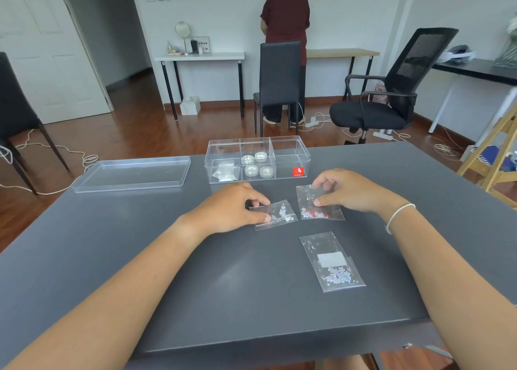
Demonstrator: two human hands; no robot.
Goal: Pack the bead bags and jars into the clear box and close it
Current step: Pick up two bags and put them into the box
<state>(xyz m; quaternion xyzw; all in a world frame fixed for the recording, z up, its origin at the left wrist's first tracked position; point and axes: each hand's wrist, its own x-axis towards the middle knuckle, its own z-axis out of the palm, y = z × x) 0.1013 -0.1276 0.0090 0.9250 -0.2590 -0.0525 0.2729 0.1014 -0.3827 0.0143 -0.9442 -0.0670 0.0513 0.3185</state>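
Clear plastic bag of pale beads [333, 263] lies nearest on the worktop [140, 244], untouched. Further out, the left hand [232, 207] pinches the white-bead bag [275, 215] and the right hand [347, 189] pinches the red-bead bag [319, 204]. Bagging's underway: next they probably go into the clear box [257, 158] beyond, where 4 jars [256, 165] sit mid-compartment, lid [131, 174] off at left.
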